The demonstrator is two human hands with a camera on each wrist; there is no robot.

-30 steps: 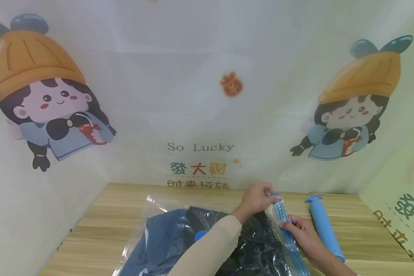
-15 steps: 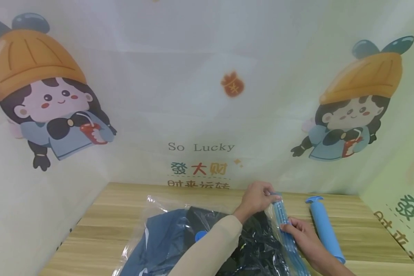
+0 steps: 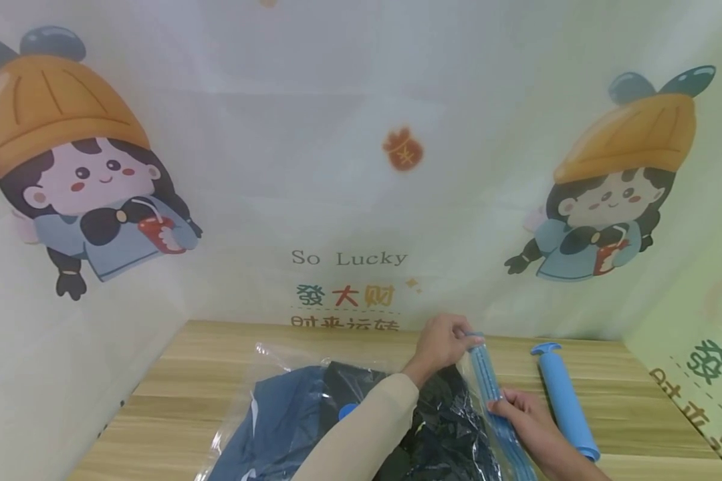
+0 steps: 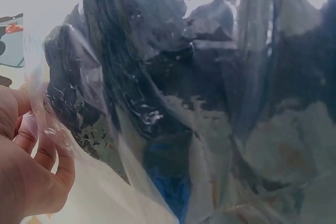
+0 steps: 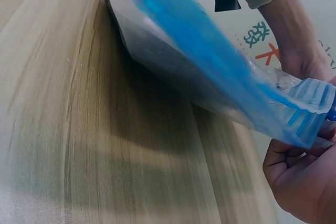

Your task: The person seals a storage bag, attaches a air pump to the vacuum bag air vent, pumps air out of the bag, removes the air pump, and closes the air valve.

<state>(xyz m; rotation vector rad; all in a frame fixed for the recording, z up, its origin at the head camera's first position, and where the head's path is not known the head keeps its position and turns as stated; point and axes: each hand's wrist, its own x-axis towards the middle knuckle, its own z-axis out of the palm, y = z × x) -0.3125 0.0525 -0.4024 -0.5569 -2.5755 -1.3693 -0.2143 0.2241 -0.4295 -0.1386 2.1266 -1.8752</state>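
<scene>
A clear plastic vacuum storage bag (image 3: 283, 357) lies on the table with blue folded cloth (image 3: 285, 407) and black cloth (image 3: 451, 434) inside. My left hand (image 3: 442, 344) pinches the far end of the bag's blue zip strip (image 3: 486, 374); its sleeve crosses over the bag and partly covers a round blue valve (image 3: 347, 410). Nearer me along the same strip, my right hand (image 3: 526, 421) pinches it between thumb and fingers. The right wrist view shows the strip's blue edge (image 5: 210, 51) raised off the wood, running to my right hand. Clear film fills most of the left wrist view.
A blue hand pump (image 3: 565, 404) with a T-shaped handle lies on the wooden table (image 3: 174, 374), just right of my right hand. A printed cloth backdrop (image 3: 247, 167) with cartoon figures rises behind the table and along its sides.
My left hand has shifted slightly left, drawing the strip's far end with it. My right hand has slid a little nearer along the strip.
</scene>
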